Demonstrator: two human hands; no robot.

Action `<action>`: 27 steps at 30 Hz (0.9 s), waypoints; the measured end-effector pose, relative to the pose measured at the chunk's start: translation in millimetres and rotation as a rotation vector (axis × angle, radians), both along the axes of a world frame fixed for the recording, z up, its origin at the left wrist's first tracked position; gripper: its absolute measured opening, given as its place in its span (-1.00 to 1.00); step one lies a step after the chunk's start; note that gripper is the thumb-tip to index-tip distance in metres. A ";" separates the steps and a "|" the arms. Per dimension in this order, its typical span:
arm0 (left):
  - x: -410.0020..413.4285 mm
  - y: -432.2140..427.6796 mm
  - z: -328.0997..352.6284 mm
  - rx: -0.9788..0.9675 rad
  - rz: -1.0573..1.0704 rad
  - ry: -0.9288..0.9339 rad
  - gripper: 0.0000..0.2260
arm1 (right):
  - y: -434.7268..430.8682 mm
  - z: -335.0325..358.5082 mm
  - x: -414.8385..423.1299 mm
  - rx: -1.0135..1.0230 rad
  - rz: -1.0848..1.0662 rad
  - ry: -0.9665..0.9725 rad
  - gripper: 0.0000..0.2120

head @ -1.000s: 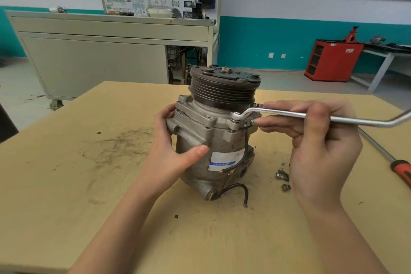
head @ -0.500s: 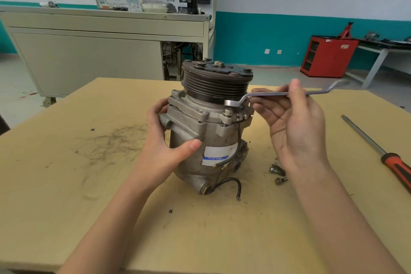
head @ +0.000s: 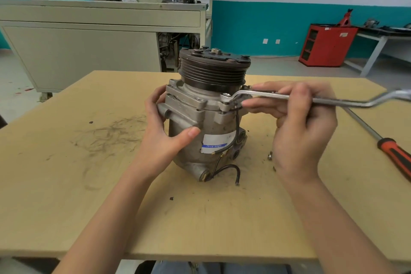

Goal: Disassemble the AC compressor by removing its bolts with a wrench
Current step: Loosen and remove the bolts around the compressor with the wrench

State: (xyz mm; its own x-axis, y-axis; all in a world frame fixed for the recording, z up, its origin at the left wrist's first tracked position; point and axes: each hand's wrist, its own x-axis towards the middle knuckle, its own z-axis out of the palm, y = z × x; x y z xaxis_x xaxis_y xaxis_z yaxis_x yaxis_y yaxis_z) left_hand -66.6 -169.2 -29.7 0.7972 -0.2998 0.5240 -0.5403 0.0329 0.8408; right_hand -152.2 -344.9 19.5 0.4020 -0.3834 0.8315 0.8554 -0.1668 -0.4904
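The compressor (head: 206,122) stands upright near the middle of the wooden table (head: 66,184), pulley end up. It's cast metal w/ a dull grey, rough body, a dark ribbed pulley (head: 213,69) on top and a white label on the side; likely heavy and stiff, won't tip easily but would roll if laid over. Best held low on the body or by the flange ears, not by the thin black wire (head: 226,168) hanging at the front, which is soft and could tear.

The left hand (head: 164,131) is wrapped around the compressor's left side, thumb across the front, bracing it. The right hand (head: 300,122) is closed on the wrench (head: 278,95), a slim, shiny steel bar w/ offset ends; smooth, so possibly slippery. Its ring end sits over a bolt (head: 226,95) on the flange, though how well it's seated is hard to tell.

Loose bolts (head: 270,155) lie just beside the right hand, mostly hidden. A screwdriver (head: 395,155) w/ an orange-black handle lies well to the right.
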 end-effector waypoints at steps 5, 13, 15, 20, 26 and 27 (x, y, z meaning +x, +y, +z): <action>0.9 -0.7 -2.1 -0.013 0.000 -0.002 -0.08 | -18.7 16.3 20.8 0.485 0.513 0.478 -0.66; 3.2 -0.8 -4.7 0.003 0.012 -0.006 0.05 | -9.3 17.4 4.9 0.216 0.101 0.174 -0.75; 3.4 -0.6 -5.0 0.004 0.017 -0.007 0.06 | -1.7 13.9 -1.3 0.041 -0.017 0.049 -0.82; 2.9 -0.5 -4.6 -0.002 0.019 0.006 0.07 | 7.1 -0.4 -8.9 -0.264 -0.090 -0.163 -0.91; 2.5 -0.5 -4.5 -0.008 0.020 0.021 0.07 | -6.7 6.1 6.2 0.213 0.138 0.237 -0.77; 2.6 -0.7 -4.3 -0.010 0.017 0.019 0.08 | -11.3 11.2 11.5 0.326 0.229 0.368 -0.74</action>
State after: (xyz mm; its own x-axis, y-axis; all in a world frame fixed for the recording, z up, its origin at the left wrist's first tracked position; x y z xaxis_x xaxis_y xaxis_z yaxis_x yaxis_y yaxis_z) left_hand -64.0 -169.9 -34.0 0.8120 -0.2808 0.5117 -0.5250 0.0317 0.8505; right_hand -140.7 -356.2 30.8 0.7475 -0.4664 0.4729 0.6141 0.2142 -0.7596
